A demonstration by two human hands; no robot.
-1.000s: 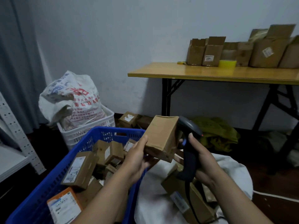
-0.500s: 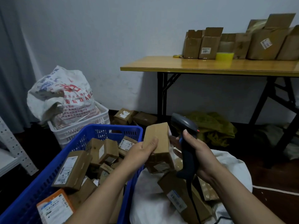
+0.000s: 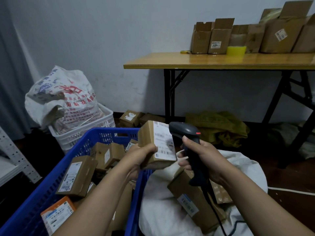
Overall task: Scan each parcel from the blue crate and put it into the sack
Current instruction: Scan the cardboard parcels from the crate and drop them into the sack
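While the left hand holds a parcel up, the right hand has the scanner right beside it!

Left fingers are curled round the parcel's lower corner, thumb on top, white label facing up towards the camera. That parcel sits in the air over the right rim of the blue crate, just at the edge of the white sack. Right fingers are wrapped tight round the scanner's handle, its head next to the label's upper edge and its cable trailing down. More boxes lie in the crate, and brown parcels lie in the open sack.
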